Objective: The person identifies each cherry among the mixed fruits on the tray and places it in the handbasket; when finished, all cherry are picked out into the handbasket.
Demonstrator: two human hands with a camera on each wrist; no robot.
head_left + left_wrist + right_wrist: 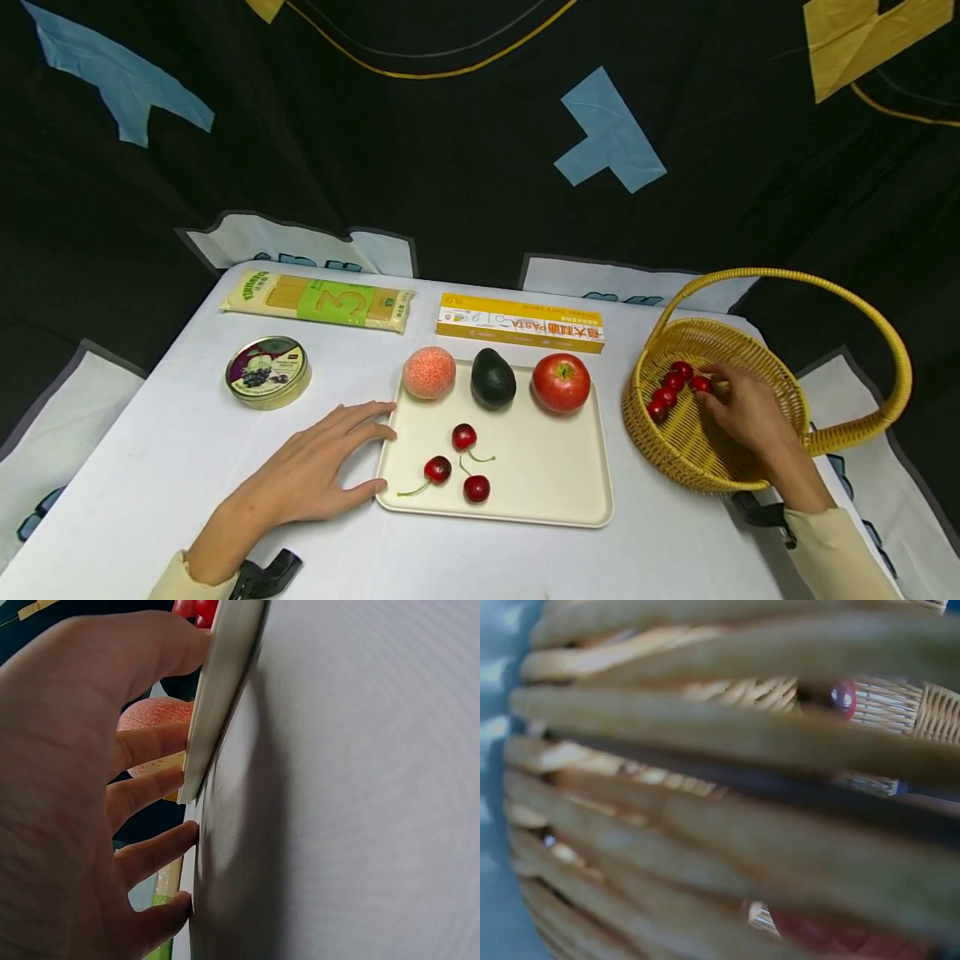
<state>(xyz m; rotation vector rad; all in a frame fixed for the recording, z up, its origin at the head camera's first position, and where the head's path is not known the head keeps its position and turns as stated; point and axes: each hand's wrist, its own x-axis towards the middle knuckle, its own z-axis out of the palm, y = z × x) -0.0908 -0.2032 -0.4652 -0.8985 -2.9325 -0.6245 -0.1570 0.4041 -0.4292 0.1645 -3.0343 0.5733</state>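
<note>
My left hand (311, 471) lies spread at the left edge of a cream tray (543, 475), thumb and fingertips at its rim. On the tray, three dark red cherries (476, 488) with green stems lie below a pinkish peach (429, 372), a dark avocado (492, 379) and a red apple (561, 383). My right hand (750, 412) reaches into a yellow wicker basket (675, 462) and pinches a cherry (701, 384) between thumb and fingers. Several more cherries (667, 395) lie beside it in the basket. Blurred wicker blocks most of the right wrist view.
Behind the tray lie a yellow pasta box (521, 323) and a pack of noodles (318, 301). A round tin (268, 372) stands at the left on the white table (180, 442). The basket's tall handle (847, 292) arches over the right side.
</note>
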